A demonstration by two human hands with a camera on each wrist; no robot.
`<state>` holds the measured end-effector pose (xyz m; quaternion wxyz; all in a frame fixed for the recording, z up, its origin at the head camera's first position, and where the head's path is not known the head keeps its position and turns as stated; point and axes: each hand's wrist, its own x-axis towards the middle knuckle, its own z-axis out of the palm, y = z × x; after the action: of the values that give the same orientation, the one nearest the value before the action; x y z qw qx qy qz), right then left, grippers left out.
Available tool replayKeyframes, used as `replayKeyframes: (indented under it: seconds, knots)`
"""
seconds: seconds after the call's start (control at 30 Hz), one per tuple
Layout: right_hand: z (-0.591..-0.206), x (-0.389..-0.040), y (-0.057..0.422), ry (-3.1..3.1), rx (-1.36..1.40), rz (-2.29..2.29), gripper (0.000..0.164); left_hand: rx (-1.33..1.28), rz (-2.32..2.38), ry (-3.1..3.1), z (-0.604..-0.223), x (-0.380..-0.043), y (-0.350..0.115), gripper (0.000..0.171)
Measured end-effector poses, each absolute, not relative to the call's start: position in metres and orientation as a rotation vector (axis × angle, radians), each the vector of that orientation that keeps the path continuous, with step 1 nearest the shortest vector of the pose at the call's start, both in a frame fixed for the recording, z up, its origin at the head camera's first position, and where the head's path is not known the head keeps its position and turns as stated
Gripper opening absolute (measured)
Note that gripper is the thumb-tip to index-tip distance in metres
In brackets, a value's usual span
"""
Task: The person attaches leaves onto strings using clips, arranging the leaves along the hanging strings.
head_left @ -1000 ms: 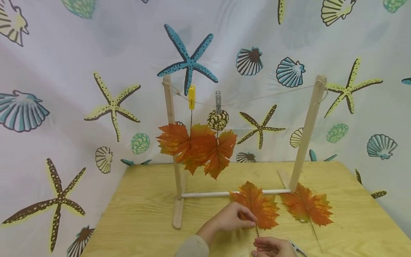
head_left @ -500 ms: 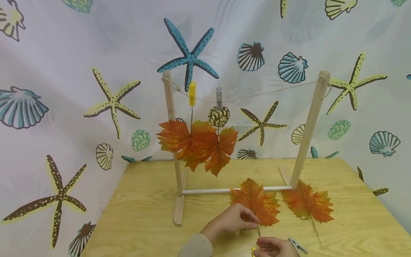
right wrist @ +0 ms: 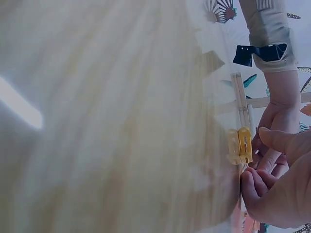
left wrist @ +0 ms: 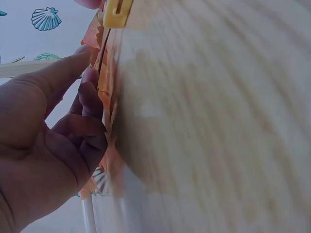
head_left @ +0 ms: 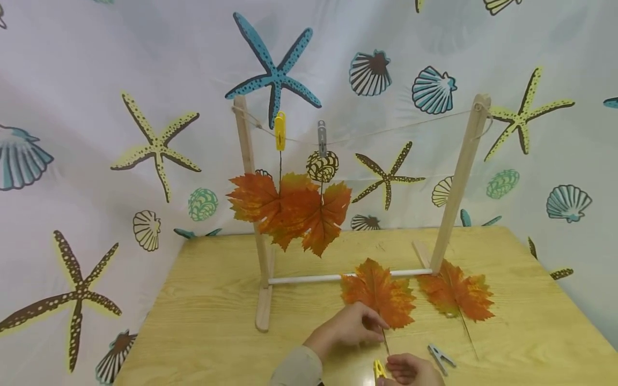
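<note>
My left hand point(head_left: 359, 324) pinches the thin stem of an orange artificial maple leaf point(head_left: 378, 295) lying on the table. Just below, my right hand point(head_left: 410, 370) has its bent fingers beside the free end of that stem. A yellow clothespin point(head_left: 379, 369) is close to the right thumb; in the right wrist view the yellow clothespin point(right wrist: 244, 145) is near the tabletop, with a gap between thumb and fingers. Whether the right fingers grip the stem or the clothespin is unclear. In the left wrist view, the left hand point(left wrist: 63, 126) lies along the stem, near the yellow clothespin point(left wrist: 116, 13).
Two leaves point(head_left: 289, 209) hang from a string point(head_left: 386, 131) by a yellow clothespin point(head_left: 280, 131) and a grey clothespin point(head_left: 322, 138). Wooden posts point(head_left: 454, 193) and a white rod point(head_left: 304, 279) form the stand. Another leaf point(head_left: 456, 295) and grey clothespin point(head_left: 441, 358) lie right.
The head view has tilted down slightly, so the table sits higher in it. More of the yellow clothespin beside the right hand shows now. The hands stay nearly in place at the stem.
</note>
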<state>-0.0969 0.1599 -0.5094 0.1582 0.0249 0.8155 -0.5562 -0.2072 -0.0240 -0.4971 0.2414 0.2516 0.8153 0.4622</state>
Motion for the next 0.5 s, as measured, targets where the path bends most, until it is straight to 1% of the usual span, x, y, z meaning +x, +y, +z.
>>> replayKeyframes:
  seconds: [0.23,0.33,0.43,0.5]
  knots:
    - [-0.500,-0.101,0.144,2.466,0.194,-1.417,0.059,0.676,1.271,2.278,-0.492,-0.210,-0.028,0.016]
    - [-0.497,-0.104,0.139,2.493,0.211,-1.323,0.064,0.673,1.251,2.297,-0.488,-0.211,-0.031,0.016]
    - [-0.498,-0.108,0.139,2.537,0.114,-1.218,0.064,0.656,1.235,2.302,-0.486,-0.212,-0.033,0.018]
    - [-0.501,-0.112,0.141,2.568,0.012,-1.161,0.061,0.651,1.220,2.318,-0.487,-0.212,-0.033,0.019]
